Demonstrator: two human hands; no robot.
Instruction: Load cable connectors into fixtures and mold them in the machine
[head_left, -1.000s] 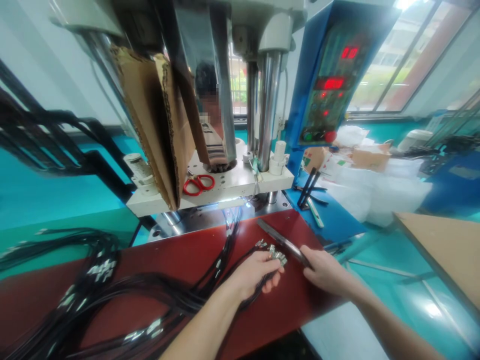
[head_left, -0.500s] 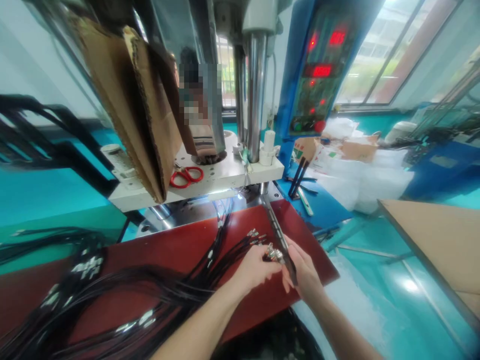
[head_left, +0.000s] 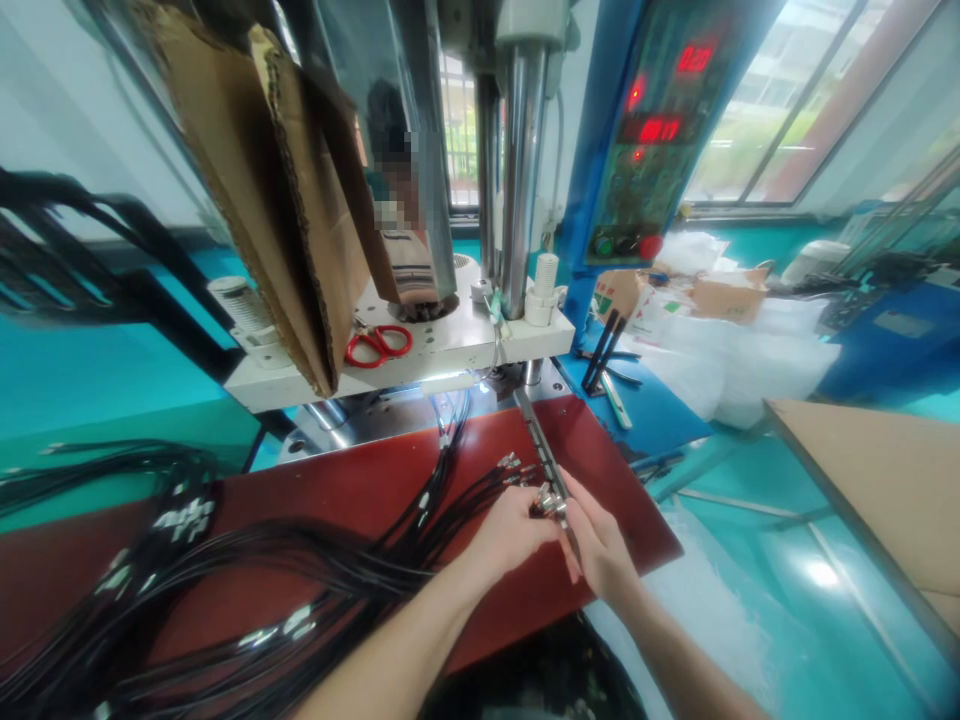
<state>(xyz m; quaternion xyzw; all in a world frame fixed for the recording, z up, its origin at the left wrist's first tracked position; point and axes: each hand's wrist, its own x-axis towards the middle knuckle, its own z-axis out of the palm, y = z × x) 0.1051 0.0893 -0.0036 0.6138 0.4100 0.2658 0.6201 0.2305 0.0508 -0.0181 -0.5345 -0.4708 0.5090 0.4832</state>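
Note:
My left hand [head_left: 510, 532] is closed around a bunch of black cables [head_left: 420, 530] and pinches their metal connector ends [head_left: 549, 500]. My right hand [head_left: 600, 545] is closed on a long dark metal strip [head_left: 541, 450] that points away toward the machine. The connector ends sit right against the strip, between both hands, over the red work surface [head_left: 337, 495].
A press machine [head_left: 510, 150] with a white platform [head_left: 450, 355] stands behind, red scissors [head_left: 379, 345] on it. Cardboard [head_left: 285, 190] hangs at the left. Many more black cables [head_left: 187, 590] sprawl left. A blue control panel [head_left: 652, 130], white bags [head_left: 750, 370] and a brown board [head_left: 885, 470] lie to the right.
My right hand has swung the metal strip from lying out to the right to pointing away, and came in next to my left hand. The connector ends now meet the strip.

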